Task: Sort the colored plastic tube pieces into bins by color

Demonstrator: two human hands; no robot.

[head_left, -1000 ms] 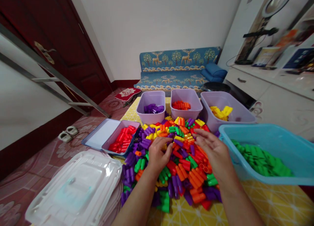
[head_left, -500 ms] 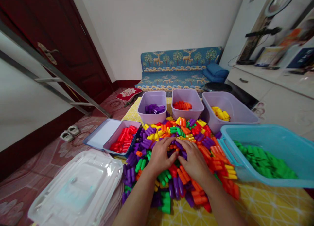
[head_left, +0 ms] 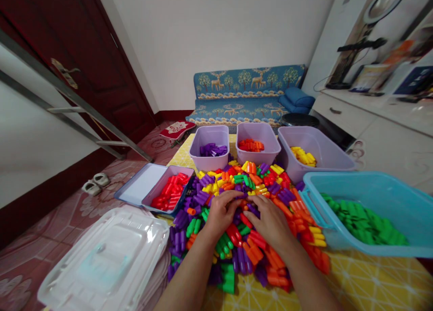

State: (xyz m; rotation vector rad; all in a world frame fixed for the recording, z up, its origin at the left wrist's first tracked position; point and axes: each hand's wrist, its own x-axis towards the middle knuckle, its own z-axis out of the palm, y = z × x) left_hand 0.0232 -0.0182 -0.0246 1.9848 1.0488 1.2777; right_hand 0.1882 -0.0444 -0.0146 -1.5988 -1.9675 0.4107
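A heap of small plastic toy pieces, ribbed like joined tubes, lies in mixed purple, red, orange, yellow and green. Over its middle, my left hand has its fingers bent and pressed together, the thumb tucked close. What it holds, if anything, is hidden; purple pieces touch its fingertips. Opposite it, my right hand rests on the heap with thumb and fingers apart around a purple piece. A small gap separates the two hands. Red pieces show below, between the wrists.
Lilac bins behind the heap hold purple, orange and yellow pieces. At right, a turquoise tub contains green ones. An open box of red pieces and stacked clear lids sit left on the yellow tablecloth.
My hands have moved slightly apart from a near-touching ring. Several red pieces now show between them and below my right palm.
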